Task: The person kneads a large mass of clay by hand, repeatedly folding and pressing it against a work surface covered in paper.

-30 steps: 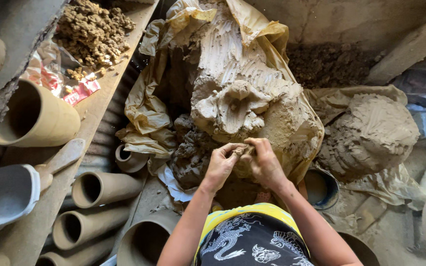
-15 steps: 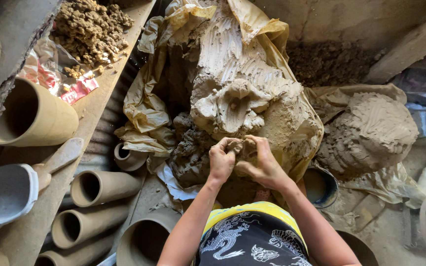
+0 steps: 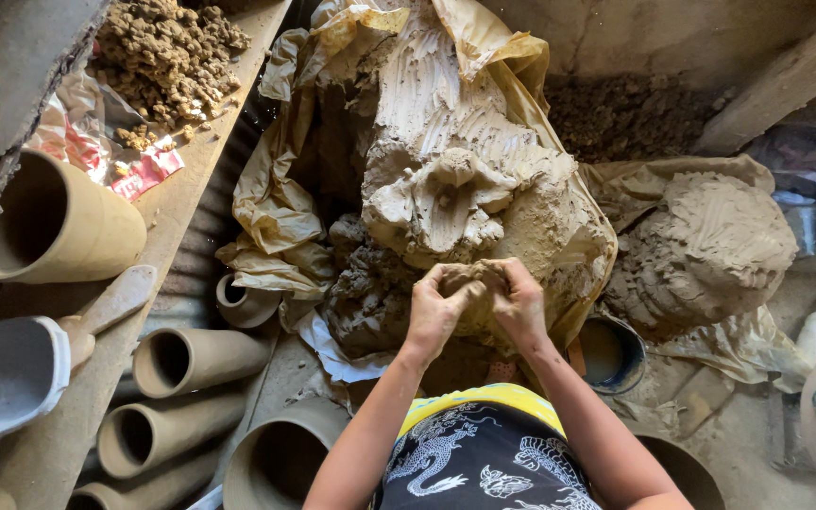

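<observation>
Both hands meet at the centre, the left hand (image 3: 433, 312) and right hand (image 3: 519, 304) cupped tightly around a lump of clay (image 3: 469, 280), just below the big clay mound (image 3: 465, 161) on its tan plastic sheet (image 3: 276, 189). Squeezing evenly from both sides, thumbs on top, should keep the lump compact. Clay pipes (image 3: 191, 359) lie to the left.

A wooden plank shelf (image 3: 210, 161) runs along the left of the frame, from the top centre down to the lower left. On it, at upper left, lie a heap of brown clay crumbs (image 3: 167, 52) and a red and white wrapper (image 3: 110, 156). Below these a clay pot (image 3: 54, 227) lies on its side. The dirt floor (image 3: 739, 434) at lower right carries crumpled tan plastic sheeting (image 3: 276, 189) under a big mound of wet clay (image 3: 484, 170), with a smaller mound (image 3: 710, 246) at right.
</observation>
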